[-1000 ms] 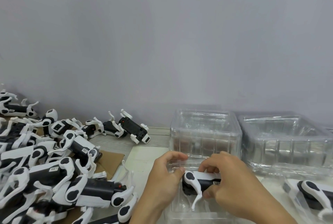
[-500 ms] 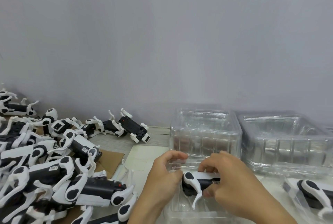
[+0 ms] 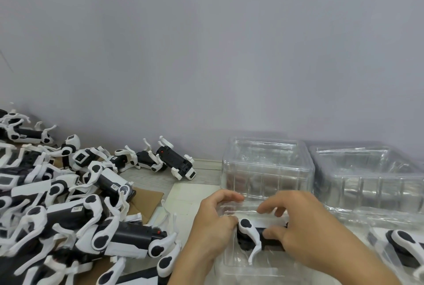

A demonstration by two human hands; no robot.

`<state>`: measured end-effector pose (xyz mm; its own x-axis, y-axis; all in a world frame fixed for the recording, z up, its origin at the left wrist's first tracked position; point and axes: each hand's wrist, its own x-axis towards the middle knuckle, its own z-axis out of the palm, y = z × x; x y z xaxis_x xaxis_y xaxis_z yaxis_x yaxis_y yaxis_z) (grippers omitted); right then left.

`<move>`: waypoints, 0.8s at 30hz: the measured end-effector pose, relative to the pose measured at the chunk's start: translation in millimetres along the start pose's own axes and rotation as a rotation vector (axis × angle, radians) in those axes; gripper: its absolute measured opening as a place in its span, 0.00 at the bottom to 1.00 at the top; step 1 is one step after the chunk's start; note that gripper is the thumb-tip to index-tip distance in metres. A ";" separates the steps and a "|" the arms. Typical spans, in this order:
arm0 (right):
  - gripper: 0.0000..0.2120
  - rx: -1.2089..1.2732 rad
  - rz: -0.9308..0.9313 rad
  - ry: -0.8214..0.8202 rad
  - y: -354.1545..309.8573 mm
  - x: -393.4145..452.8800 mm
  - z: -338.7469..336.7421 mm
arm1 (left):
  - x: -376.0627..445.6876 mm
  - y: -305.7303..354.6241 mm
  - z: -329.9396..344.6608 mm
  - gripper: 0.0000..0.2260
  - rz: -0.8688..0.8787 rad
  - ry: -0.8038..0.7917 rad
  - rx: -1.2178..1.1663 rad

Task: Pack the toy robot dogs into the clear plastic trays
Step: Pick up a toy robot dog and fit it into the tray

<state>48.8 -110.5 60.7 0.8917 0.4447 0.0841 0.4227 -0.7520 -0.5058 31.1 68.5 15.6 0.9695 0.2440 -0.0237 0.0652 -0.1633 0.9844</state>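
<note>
Near tray: a clear plastic tray (image 3: pixel 231 261) is seen at the bottom centre, directly under both hands, on the pale table (image 3: pixel 183 195).
Toy in hand: a black-and-white toy robot dog (image 3: pixel 252 235) is held lying on its side inside this near tray, one white leg pointing down toward the camera.
Left hand: the left hand (image 3: pixel 213 225) is brought in from the lower left, wrist low; its fingers are curled, the thumb side is pressed to the dog's rounded white end, and the fingertips are arched over the tray's far rim. The dog is gripped at this end.
Right hand: the right hand (image 3: pixel 305 229) is brought in from the lower right, back of the hand up; the thumb is laid on the dog's black body while the curled fingers reach over its top. The dog is gripped here too.
Right edge: a second dog (image 3: pixel 403 245) is seen lying in clear plastic at the right edge, partly cut off.
Left pile: a heap of loose dogs (image 3: pixel 68 216) is spread over brown cardboard (image 3: pixel 146 199).
Farther back: two stacks of empty trays (image 3: pixel 266 170) and (image 3: pixel 367 177) are set side by side, near the grey wall (image 3: pixel 206 55).
Far left: one dog on its back (image 3: pixel 176 160) lies apart from the heap.
</note>
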 end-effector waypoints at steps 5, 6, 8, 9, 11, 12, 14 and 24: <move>0.14 0.100 -0.048 -0.061 -17.0 1.7 1.6 | 0.2 0.1 -0.4 0.24 0.017 -0.006 0.004; 0.16 0.117 -0.050 -0.103 -19.8 2.6 4.7 | -0.1 0.3 -0.4 0.24 0.018 -0.007 0.000; 0.17 0.151 -0.040 -0.131 -23.6 4.1 9.1 | -0.4 1.0 0.1 0.24 0.015 -0.013 -0.012; 0.17 0.164 -0.034 -0.121 -24.4 4.7 10.4 | -0.4 1.1 0.4 0.25 0.014 -0.013 -0.019; 0.20 0.182 -0.028 -0.087 -24.5 5.8 12.3 | 0.2 0.6 1.2 0.25 0.012 -0.005 -0.022; 0.21 0.190 -0.024 -0.072 -24.5 6.2 13.3 | 0.6 -0.1 1.4 0.25 0.014 -0.001 -0.021; 0.25 0.197 -0.011 -0.049 -24.9 6.8 15.8 | 1.7 -1.9 1.4 0.25 0.018 0.005 -0.023; 0.26 0.187 -0.063 0.063 -30.2 -2.7 29.7 | 3.7 -4.9 0.2 0.23 0.044 -0.002 -0.014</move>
<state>28.9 -74.6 50.3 0.8755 0.4520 0.1710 0.4454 -0.6175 -0.6483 34.5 70.1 10.6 0.9718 0.2350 0.0198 0.0186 -0.1601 0.9869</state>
